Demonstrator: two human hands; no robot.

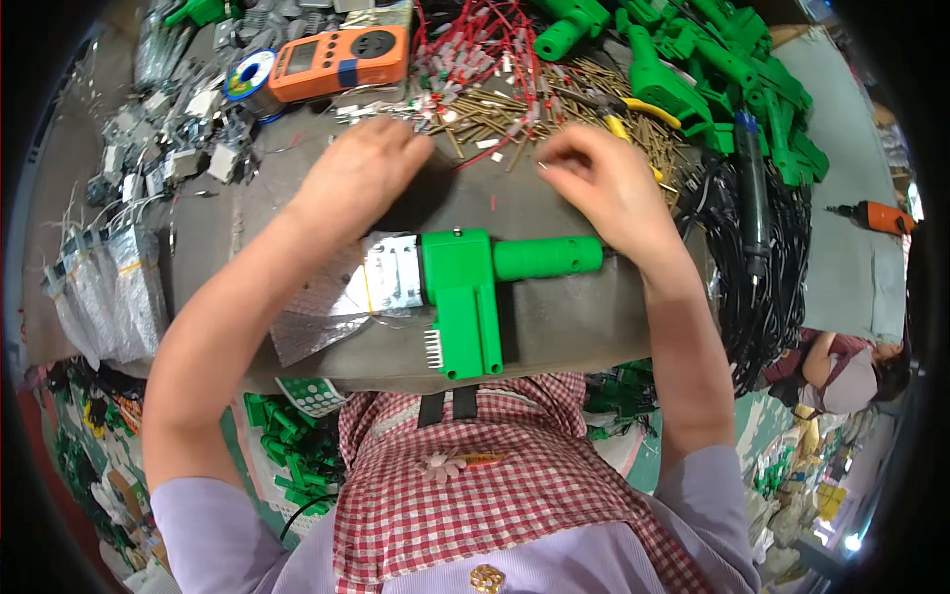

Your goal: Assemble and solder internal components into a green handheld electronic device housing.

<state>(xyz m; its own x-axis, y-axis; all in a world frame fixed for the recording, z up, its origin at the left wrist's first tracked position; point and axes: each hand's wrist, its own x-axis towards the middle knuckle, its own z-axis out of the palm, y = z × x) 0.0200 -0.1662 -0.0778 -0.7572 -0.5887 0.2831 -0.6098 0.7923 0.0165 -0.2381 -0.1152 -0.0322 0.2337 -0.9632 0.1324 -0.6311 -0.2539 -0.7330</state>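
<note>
My left hand (368,166) reaches to the small white pieces (404,107) at the far side of the table. Its fingers are curled down, and what they grip, if anything, is hidden. My right hand (612,183) hovers beside the pile of brass-coloured rods (490,117), thumb and forefinger brought together; a tiny light spot shows at their tips, too small to name. Between my forearms lies a green plastic tool body (460,262) with a round handle pointing right. A silvery sheet-wrapped part (394,272) extends from its left end, over bubble wrap (317,317).
An orange multimeter (341,61) and a solder spool (250,75) stand at the back left. Red wires (485,40), yellow-handled pliers (633,111) and green housings (683,79) crowd the back. On the right, a soldering iron (754,198) lies over black cables (777,287). Wrapped bundles (109,287) lie left.
</note>
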